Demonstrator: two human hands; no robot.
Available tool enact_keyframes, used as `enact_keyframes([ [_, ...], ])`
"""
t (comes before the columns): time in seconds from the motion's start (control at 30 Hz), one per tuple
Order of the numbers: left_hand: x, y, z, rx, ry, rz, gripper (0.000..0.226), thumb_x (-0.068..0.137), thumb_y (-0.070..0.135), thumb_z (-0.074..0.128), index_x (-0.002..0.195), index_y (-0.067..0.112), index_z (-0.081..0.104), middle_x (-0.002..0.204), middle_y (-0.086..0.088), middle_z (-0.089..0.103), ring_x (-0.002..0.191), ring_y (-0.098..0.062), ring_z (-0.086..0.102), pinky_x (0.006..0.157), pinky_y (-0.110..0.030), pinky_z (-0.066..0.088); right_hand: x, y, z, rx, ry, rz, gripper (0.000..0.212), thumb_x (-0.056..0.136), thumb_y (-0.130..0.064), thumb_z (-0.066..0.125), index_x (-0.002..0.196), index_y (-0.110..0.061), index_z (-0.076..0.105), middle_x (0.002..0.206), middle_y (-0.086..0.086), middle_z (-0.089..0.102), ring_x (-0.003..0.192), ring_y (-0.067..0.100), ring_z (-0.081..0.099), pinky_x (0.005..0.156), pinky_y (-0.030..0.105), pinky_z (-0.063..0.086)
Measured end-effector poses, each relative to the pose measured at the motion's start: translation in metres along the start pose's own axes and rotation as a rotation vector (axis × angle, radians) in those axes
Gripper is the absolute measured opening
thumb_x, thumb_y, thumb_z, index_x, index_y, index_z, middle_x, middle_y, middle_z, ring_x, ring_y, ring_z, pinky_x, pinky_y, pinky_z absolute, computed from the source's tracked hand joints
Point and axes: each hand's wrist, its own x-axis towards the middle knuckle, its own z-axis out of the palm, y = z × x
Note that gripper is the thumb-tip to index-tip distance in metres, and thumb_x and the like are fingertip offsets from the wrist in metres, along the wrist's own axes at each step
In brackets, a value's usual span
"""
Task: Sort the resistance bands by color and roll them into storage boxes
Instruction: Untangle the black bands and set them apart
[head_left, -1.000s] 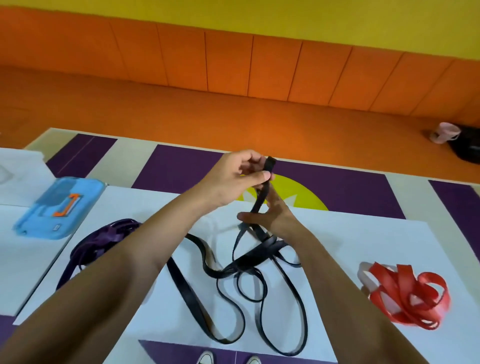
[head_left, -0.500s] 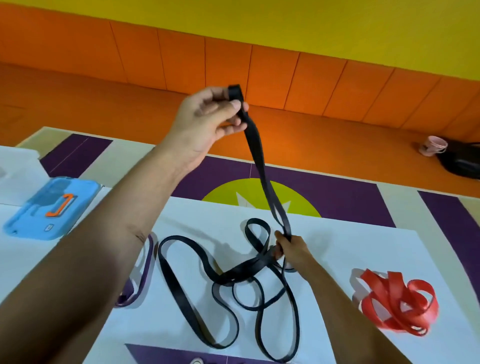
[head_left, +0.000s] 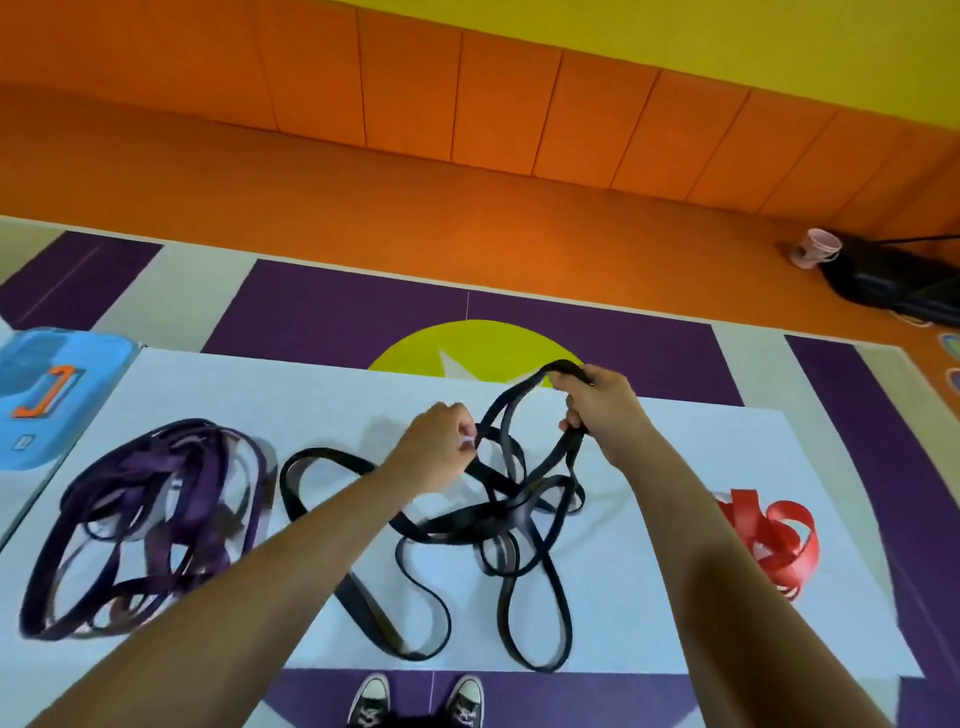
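Hands first: the left hand (head_left: 441, 449) pinches one strand of the black band (head_left: 462, 524) with curled fingers, while the right hand (head_left: 597, 410) is clenched round the top of a raised loop, at about 1 o'clock from the left. The rest of that band lies in a loose tangle at the middle of the white bench (head_left: 311, 395) — purple bands (head_left: 200, 488) heaped at 9 o'clock, red bands (head_left: 779, 540) at 3 o'clock, a blue storage box (head_left: 47, 395) at 10 o'clock. The band looks light, limp and rubbery, likely to stretch and snag on its own crossings rather than slide free; a single flat strand near a loop end seems the best hold for rolling.
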Motion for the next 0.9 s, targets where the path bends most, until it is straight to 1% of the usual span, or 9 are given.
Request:
enact_keyframes([
  [0.07, -0.009, -0.007, 0.040, 0.056, -0.123, 0.012, 0.011, 0.094, 0.017, 0.060, 0.102, 0.018, 0.068, 0.107, -0.004, 0.071, 0.100, -0.025, 0.067, 0.086, -0.036, 0.053, -0.003, 0.007, 0.004, 0.050, 0.030, 0.026, 0.014, 0.099, -0.015, 0.064, 0.100, -0.001, 0.062, 0.052, 0.002, 0.037, 0.049, 0.020, 0.039, 0.064, 0.040, 0.049],
  [0.13, -0.011, -0.016, 0.074, 0.124, -0.270, 0.000, 0.020, 0.096, 0.018, 0.056, 0.113, 0.019, 0.067, 0.117, -0.006, 0.070, 0.104, -0.025, 0.065, 0.086, -0.035, 0.053, -0.007, 0.011, 0.006, 0.128, 0.067, 0.046, 0.011, 0.100, -0.014, 0.062, 0.093, -0.005, 0.061, 0.049, -0.001, 0.037, 0.048, 0.020, 0.039, 0.062, 0.040, 0.048],
  [0.23, -0.005, -0.022, 0.109, 0.236, -0.369, -0.007, 0.041, 0.101, 0.019, 0.051, 0.142, 0.016, 0.052, 0.137, -0.014, 0.058, 0.115, -0.033, 0.061, 0.091, -0.038, 0.052, -0.011, 0.014, 0.004, 0.247, 0.090, 0.083, 0.010, 0.101, -0.014, 0.059, 0.096, -0.005, 0.061, 0.054, -0.001, 0.036, 0.048, 0.019, 0.039, 0.056, 0.037, 0.046],
  [0.33, 0.004, -0.024, 0.137, 0.332, -0.426, 0.004, 0.043, 0.101, 0.022, 0.050, 0.144, 0.016, 0.045, 0.139, -0.013, 0.054, 0.124, -0.035, 0.052, 0.100, -0.042, 0.045, -0.015, 0.016, 0.000, 0.293, 0.078, 0.079, 0.014, 0.103, -0.017, 0.057, 0.095, -0.005, 0.060, 0.056, 0.001, 0.040, 0.050, 0.019, 0.042, 0.058, 0.036, 0.050],
  [0.43, 0.009, -0.034, 0.162, 0.410, -0.367, 0.035, 0.050, 0.098, 0.027, 0.052, 0.145, 0.015, 0.038, 0.140, -0.010, 0.051, 0.126, -0.035, 0.048, 0.104, -0.044, 0.041, -0.019, 0.019, -0.003, 0.319, 0.069, 0.094, 0.018, 0.104, -0.017, 0.055, 0.093, -0.005, 0.062, 0.058, 0.003, 0.044, 0.053, 0.020, 0.046, 0.062, 0.036, 0.052],
  [0.53, 0.016, -0.038, 0.180, 0.404, -0.164, 0.093, 0.055, 0.097, 0.029, 0.053, 0.148, 0.015, 0.035, 0.142, -0.010, 0.046, 0.122, -0.033, 0.049, 0.102, -0.042, 0.044, -0.019, 0.027, -0.006, 0.355, 0.066, 0.115, 0.018, 0.104, -0.017, 0.055, 0.095, -0.004, 0.062, 0.060, 0.005, 0.043, 0.052, 0.020, 0.046, 0.060, 0.036, 0.051],
  [0.6, 0.023, -0.035, 0.187, 0.414, -0.099, 0.110, 0.058, 0.097, 0.031, 0.057, 0.148, 0.014, 0.036, 0.144, -0.010, 0.046, 0.123, -0.033, 0.050, 0.102, -0.042, 0.044, -0.018, 0.033, -0.008, 0.370, 0.058, 0.119, 0.017, 0.104, -0.018, 0.056, 0.096, -0.004, 0.061, 0.061, 0.005, 0.042, 0.051, 0.019, 0.046, 0.061, 0.037, 0.050],
  [0.77, 0.040, -0.036, 0.205, 0.501, -0.149, -0.006, 0.070, 0.095, 0.038, 0.064, 0.152, 0.015, 0.031, 0.146, -0.009, 0.048, 0.130, -0.033, 0.049, 0.108, -0.043, 0.039, -0.011, 0.050, -0.009, 0.311, 0.052, 0.081, 0.016, 0.103, -0.017, 0.057, 0.093, -0.005, 0.062, 0.058, 0.001, 0.042, 0.056, 0.019, 0.044, 0.072, 0.038, 0.050],
  [0.9, 0.049, -0.046, 0.214, 0.420, -0.132, -0.067, 0.068, 0.090, 0.038, 0.070, 0.147, 0.019, 0.037, 0.145, -0.006, 0.049, 0.131, -0.031, 0.047, 0.109, -0.042, 0.037, -0.009, 0.058, -0.012, 0.243, 0.086, 0.027, 0.017, 0.102, -0.019, 0.058, 0.093, -0.004, 0.061, 0.053, -0.008, 0.042, 0.055, 0.013, 0.045, 0.070, 0.030, 0.052],
])
